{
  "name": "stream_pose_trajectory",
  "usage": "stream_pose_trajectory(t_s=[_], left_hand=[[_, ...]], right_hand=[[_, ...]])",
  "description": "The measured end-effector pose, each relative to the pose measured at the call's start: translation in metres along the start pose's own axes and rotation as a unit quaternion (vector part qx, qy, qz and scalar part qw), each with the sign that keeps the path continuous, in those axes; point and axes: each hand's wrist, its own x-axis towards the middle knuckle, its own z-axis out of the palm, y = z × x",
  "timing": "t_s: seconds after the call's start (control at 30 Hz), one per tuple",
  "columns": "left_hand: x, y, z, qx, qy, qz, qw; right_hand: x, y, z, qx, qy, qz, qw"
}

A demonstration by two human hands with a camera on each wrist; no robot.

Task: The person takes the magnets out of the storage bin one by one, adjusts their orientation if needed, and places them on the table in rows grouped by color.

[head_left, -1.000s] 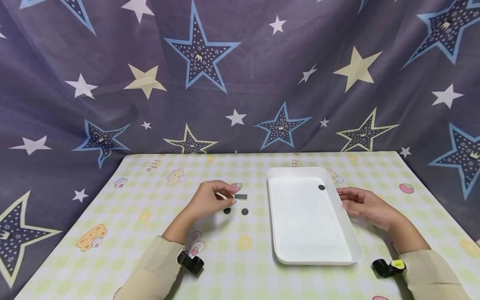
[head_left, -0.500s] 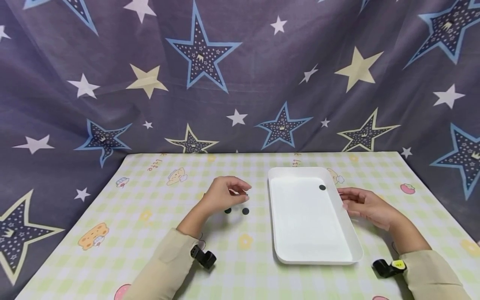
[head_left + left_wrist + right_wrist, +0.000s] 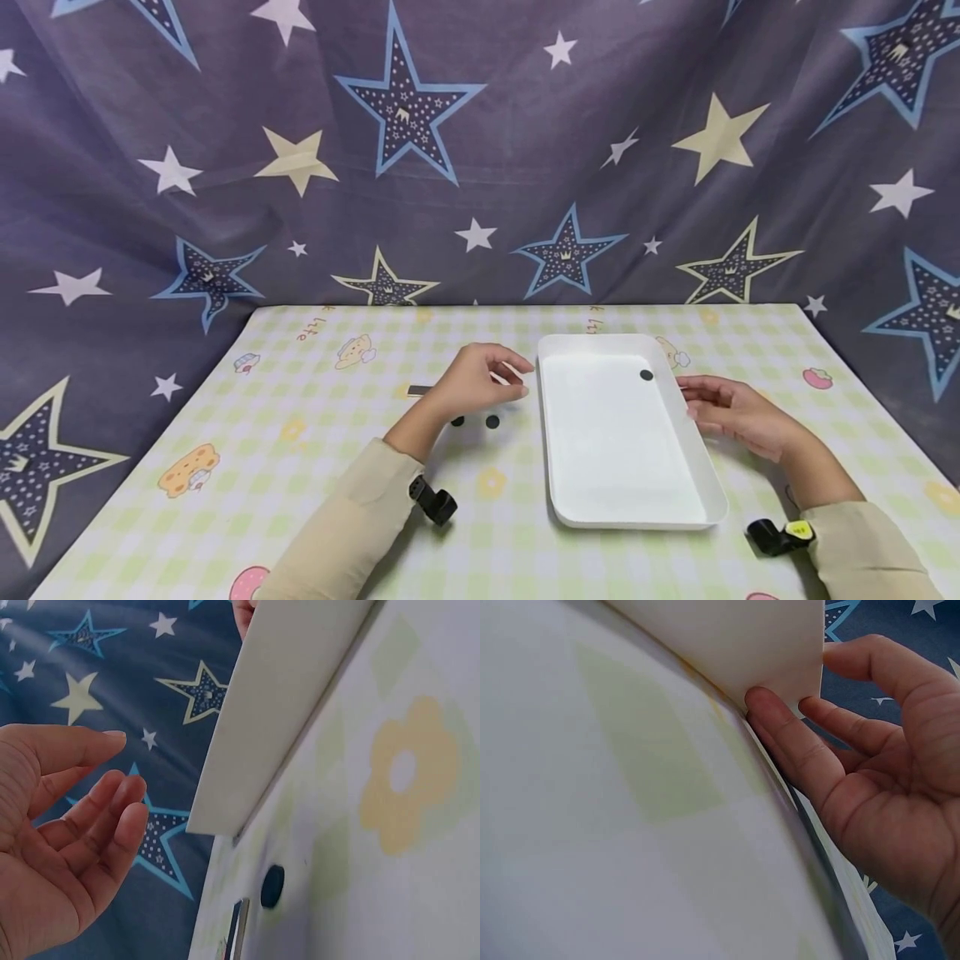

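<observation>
My left hand (image 3: 480,379) hovers just left of the white tray (image 3: 551,467), palm toward it, fingers loosely bent with nothing between them. Under and behind it lie two small black discs, the right one (image 3: 492,422) in full view and the left one (image 3: 458,422) partly covered by the wrist. A flat dark strip with a light edge (image 3: 417,390) pokes out behind the left hand, the rest hidden. At the tray's right side, the fingers of my right hand (image 3: 738,414) touch its outer wall (image 3: 735,645). Inside the tray, toward the far right corner, sits another black disc (image 3: 647,375).
A checked cloth (image 3: 300,517) printed with cartoon figures covers the table. Behind the table's far edge hangs a dark curtain (image 3: 495,167) with stars. Each wrist wears a black camera, such as the left one (image 3: 433,501).
My left hand has moved right, from over the dark strip to beside the tray's left wall, uncovering the strip's left end. The right hand, tray and discs have stayed put.
</observation>
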Motion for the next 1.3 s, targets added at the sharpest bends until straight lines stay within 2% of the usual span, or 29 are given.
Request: stream_pose_trajectory(t_s=[0.37,0.9,1.03,1.17,1.3], left_hand=[[0.023,0.015,0.013,0.009,-0.019,-0.004,0.9998],[0.053,0.026,0.031,-0.025,-0.030,-0.019,0.9991],[0.058,0.031,0.035,-0.031,-0.032,-0.032,0.9985],[0.066,0.035,0.039,-0.022,-0.033,-0.043,0.9983],[0.075,0.036,0.045,-0.011,-0.036,-0.036,0.9986]], right_hand=[[0.002,-0.001,-0.002,-0.002,-0.001,0.000,1.0000],[0.001,-0.001,-0.001,-0.001,0.003,0.007,1.0000],[0.001,-0.001,-0.001,-0.003,0.003,0.006,1.0000],[0.001,0.000,-0.002,0.005,-0.003,-0.003,1.0000],[0.002,0.001,-0.002,0.013,-0.008,-0.008,0.9999]])
